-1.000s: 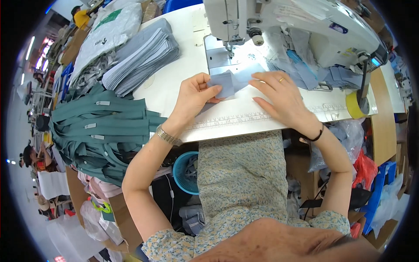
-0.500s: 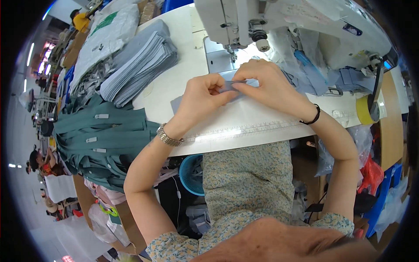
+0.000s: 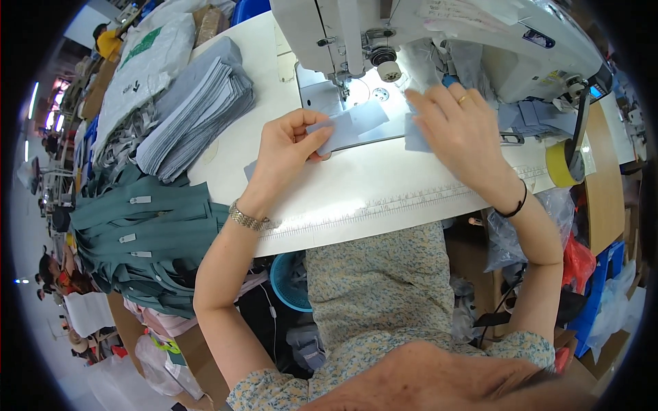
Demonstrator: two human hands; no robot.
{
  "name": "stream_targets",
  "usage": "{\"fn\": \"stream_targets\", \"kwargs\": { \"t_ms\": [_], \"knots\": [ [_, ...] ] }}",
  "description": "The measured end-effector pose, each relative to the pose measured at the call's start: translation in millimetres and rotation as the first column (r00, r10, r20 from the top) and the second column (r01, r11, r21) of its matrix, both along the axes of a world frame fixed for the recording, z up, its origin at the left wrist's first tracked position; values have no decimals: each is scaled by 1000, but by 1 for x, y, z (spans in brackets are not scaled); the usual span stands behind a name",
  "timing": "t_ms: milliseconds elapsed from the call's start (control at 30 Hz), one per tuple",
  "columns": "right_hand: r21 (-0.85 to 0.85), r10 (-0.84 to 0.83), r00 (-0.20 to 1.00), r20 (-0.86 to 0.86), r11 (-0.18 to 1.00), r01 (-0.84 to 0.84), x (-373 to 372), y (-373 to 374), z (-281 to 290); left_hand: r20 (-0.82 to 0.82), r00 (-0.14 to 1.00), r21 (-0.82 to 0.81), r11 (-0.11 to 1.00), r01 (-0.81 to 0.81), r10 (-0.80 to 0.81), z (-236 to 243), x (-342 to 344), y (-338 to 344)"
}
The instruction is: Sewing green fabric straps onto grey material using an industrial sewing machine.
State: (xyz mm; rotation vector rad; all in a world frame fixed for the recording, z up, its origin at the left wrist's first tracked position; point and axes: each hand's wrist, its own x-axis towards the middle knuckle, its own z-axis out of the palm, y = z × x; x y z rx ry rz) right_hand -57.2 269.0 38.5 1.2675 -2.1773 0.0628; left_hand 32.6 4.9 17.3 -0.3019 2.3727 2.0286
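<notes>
My left hand (image 3: 291,140) pinches a small grey-blue fabric piece (image 3: 336,129) in front of the white sewing machine (image 3: 411,27), below its presser foot (image 3: 343,89). My right hand (image 3: 459,137) is to the right, fingers somewhat apart and loosely bent, over another grey-blue piece (image 3: 415,140); whether it touches that piece I cannot tell, as the thumb is hidden. A thick stack of folded grey-blue cut pieces (image 3: 195,109) lies to the left on the white table (image 3: 370,175).
Green zippered garments (image 3: 137,226) hang over the left edge, near a plastic bag (image 3: 147,61). Yellow tape (image 3: 561,164) is at the right, more cut pieces (image 3: 531,120) beside the machine. A blue basket (image 3: 288,288) sits underneath; co-workers (image 3: 55,274) are at far left.
Half a second ago both hands met pinching the fabric; now my right hand has parted from my left and moved right with fingers lifted. My left hand still grips the fabric.
</notes>
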Motion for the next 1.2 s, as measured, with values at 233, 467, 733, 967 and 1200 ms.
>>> {"fn": "stream_targets", "kwargs": {
  "t_ms": [233,467,733,967,1200],
  "knots": [
    [-36,387,895,221,921,-389,6,-28,-29,34,999,-32,999,4,-3,4,-4,1],
    [10,353,875,330,926,-377,11,-70,-33,12,1000,-228,973,29,-27,16,-23,-18],
    [-114,474,811,343,878,-465,-5,-48,-33,68,995,-276,958,84,-68,2,-39,-20],
    [-162,385,805,451,923,-350,-13,-44,-28,93,994,-243,966,87,-66,7,-37,-19],
    [-197,388,841,378,921,-336,-13,-42,-30,50,998,-206,977,51,-41,18,-31,-13]
  ]
}}
